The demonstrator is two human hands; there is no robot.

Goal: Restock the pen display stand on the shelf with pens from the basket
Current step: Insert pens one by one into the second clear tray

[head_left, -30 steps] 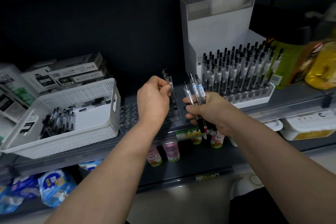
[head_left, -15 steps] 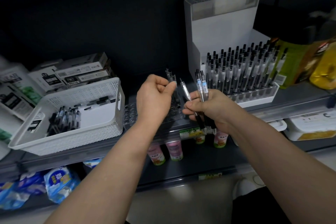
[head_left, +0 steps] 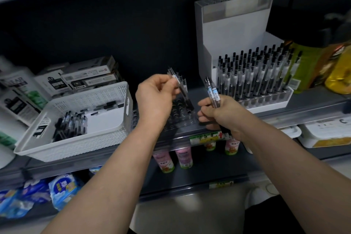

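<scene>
Your left hand point(head_left: 153, 100) pinches one pen point(head_left: 179, 86) over the clear display stand point(head_left: 180, 118) on the shelf point(head_left: 313, 107) — tilted above its holes. Your right hand point(head_left: 226, 115) grips a bunch of pens point(head_left: 213, 94) just right of the stand; the white basket point(head_left: 76, 145), at the left, holds more.

My left hand point(head_left: 153, 100) has left the clear pen stand point(head_left: 180, 119) at the shelf's front edge, crossed to my right hand point(head_left: 222, 114), and taken one pen point(head_left: 176, 80) from its bunch. It now pinches that pen tilted above the stand's holes. My right hand, which gripped three pens, is down to two pens point(head_left: 213, 92).
</scene>
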